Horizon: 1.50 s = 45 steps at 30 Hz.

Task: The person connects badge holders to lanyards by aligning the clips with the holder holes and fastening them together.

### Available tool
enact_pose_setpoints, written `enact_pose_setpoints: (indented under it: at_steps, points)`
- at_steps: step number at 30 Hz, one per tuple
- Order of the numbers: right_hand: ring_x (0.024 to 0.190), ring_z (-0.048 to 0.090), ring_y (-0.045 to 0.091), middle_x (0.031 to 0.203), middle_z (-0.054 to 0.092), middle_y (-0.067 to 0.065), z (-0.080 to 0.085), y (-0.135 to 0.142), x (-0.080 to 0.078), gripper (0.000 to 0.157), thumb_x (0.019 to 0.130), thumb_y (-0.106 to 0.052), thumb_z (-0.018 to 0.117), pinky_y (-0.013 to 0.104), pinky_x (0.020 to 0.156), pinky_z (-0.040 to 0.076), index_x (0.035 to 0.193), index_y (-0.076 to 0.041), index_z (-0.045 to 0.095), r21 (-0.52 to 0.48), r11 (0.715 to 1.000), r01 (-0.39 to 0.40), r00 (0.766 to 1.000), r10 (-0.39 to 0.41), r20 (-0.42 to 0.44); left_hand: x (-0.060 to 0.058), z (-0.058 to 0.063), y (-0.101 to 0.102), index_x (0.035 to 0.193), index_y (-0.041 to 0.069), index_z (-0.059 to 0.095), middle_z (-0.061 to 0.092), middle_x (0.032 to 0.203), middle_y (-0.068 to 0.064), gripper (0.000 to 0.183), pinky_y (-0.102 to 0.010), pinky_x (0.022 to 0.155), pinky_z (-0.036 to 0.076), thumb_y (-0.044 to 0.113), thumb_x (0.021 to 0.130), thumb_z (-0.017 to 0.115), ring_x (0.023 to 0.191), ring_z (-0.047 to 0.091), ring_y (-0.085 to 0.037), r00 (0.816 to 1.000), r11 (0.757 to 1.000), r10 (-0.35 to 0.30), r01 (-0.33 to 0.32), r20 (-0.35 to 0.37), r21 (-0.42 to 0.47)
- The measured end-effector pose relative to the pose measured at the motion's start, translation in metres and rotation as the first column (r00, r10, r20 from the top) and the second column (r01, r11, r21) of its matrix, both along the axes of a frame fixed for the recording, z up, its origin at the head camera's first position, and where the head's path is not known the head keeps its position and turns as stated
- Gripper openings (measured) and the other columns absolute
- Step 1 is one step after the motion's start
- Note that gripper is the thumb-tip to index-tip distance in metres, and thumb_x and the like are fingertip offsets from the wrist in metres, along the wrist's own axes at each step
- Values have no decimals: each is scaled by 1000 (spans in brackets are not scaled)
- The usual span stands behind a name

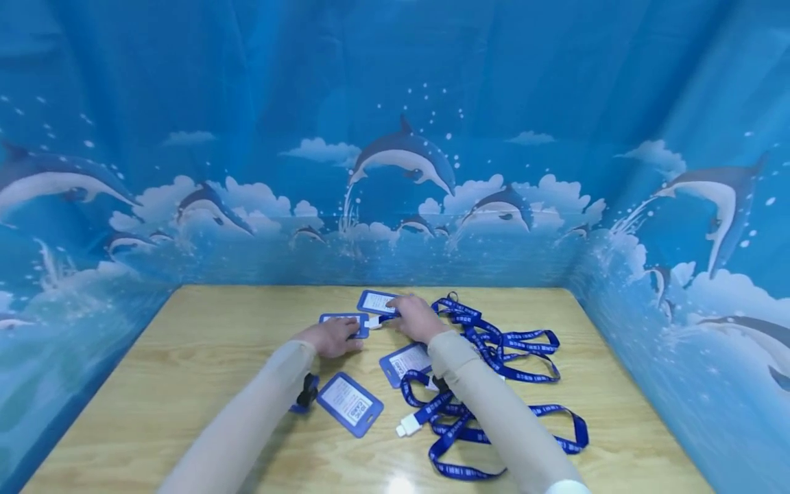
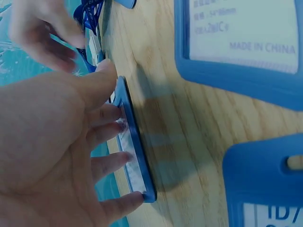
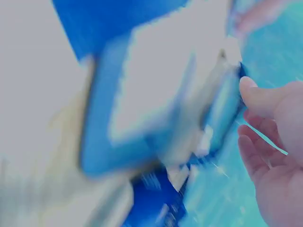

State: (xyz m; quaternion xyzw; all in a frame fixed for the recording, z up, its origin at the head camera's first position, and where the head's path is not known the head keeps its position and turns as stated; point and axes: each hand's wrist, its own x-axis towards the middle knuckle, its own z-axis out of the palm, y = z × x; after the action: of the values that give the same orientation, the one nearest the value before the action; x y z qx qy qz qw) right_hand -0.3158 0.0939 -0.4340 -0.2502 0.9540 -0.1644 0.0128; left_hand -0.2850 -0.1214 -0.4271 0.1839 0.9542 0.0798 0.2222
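Note:
My left hand [image 1: 333, 337] lies over a blue card holder [image 2: 136, 156], its straight, spread fingertips touching the holder's face. At that holder's right end is a white clip [image 1: 373, 322] on a blue lanyard strap. Just to the right, my right hand [image 1: 416, 319] reaches over the strap, fingertips beside another card holder [image 1: 376, 302] at the back. The right wrist view is blurred; there the thumb and loosely bent fingers stand apart, with nothing visible between them.
A card holder [image 1: 350, 405] marked ID card lies in front, with another partly hidden by the left wrist. One more holder [image 1: 404, 362] lies by the right forearm. Tangled blue lanyards [image 1: 524, 339] spread to the right, one with a white clip [image 1: 409, 427]. A dolphin-print curtain [image 1: 395, 247] borders the table.

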Motion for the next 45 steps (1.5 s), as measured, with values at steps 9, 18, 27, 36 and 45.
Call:
enact_pose_setpoints:
  at_steps: [9, 18, 27, 36, 45]
  points:
    - [101, 69, 18, 115, 74, 6, 48, 40, 40, 24, 97, -16, 70, 34, 87, 61, 120, -10, 73, -95, 995, -14, 997, 7, -73, 0, -2, 7, 151, 11, 46, 37, 161, -13, 59, -61, 121, 30, 48, 105, 48, 150, 30, -39, 998, 999, 7, -10, -70, -42]
    - [79, 64, 5, 94, 75, -2, 31, 67, 81, 15, 92, -18, 75, 20, 70, 57, 105, -10, 77, -33, 993, -116, 993, 117, 35, 13, 2, 17, 142, 6, 55, 56, 145, -16, 50, -54, 112, 46, 36, 102, 58, 132, 54, -36, 960, 990, -86, 112, -268, 81]
    - [81, 63, 6, 92, 73, -5, 10, 81, 95, 31, 79, -33, 87, 25, 74, 57, 101, -13, 77, 24, 997, -74, 970, 67, 232, 28, 10, 29, 132, 11, 65, 63, 138, -9, 35, -49, 114, 45, 28, 102, 60, 131, 57, -29, 942, 954, -151, 217, -299, 204]
    - [81, 61, 5, 95, 71, -6, 0, 91, 102, 27, 81, -22, 85, 22, 72, 56, 105, -12, 77, -17, 999, -38, 972, 41, 232, 35, 7, 34, 133, 10, 64, 61, 140, -10, 36, -50, 115, 44, 27, 102, 60, 133, 55, -31, 953, 951, -165, 222, -253, 215]
    - [80, 58, 6, 96, 68, -7, 13, 102, 106, 28, 80, -14, 83, 20, 66, 54, 107, -12, 76, -168, 986, 15, 991, 7, 131, 34, 3, 42, 131, 11, 66, 66, 134, -7, 34, -45, 110, 50, 28, 102, 60, 125, 61, -25, 946, 951, -211, 257, -244, 171]
